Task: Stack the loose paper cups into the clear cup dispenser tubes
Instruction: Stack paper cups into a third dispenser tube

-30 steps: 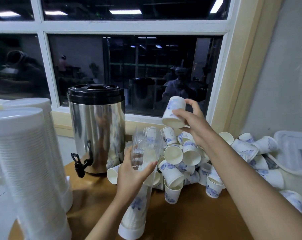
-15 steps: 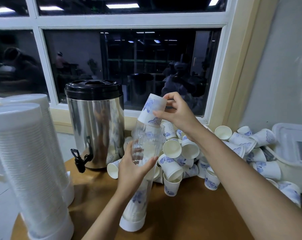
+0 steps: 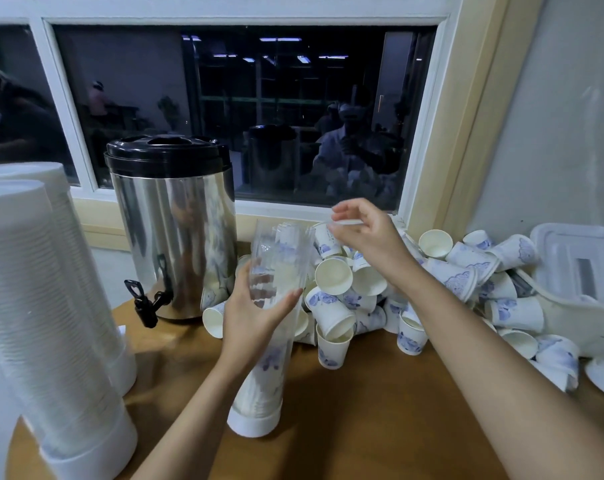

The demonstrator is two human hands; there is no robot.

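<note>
The cup (image 3: 288,268) has left the right hand (image 3: 366,233), whose grip is now released. It sits inside the tube (image 3: 262,375) on the surface (image 3: 362,410), and the left hand (image 3: 255,306) still grasps the tube.

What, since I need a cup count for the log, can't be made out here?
Head view:
Cup count in the clear dispenser tube: ribbed wall and the gripping left hand obscure it.
Right hand: motion blur; whether it pinches anything is unclear.
Loose paper cups: pile overlaps itself, lower ones buried.
White lidded bin: cut off by the right edge.
</note>
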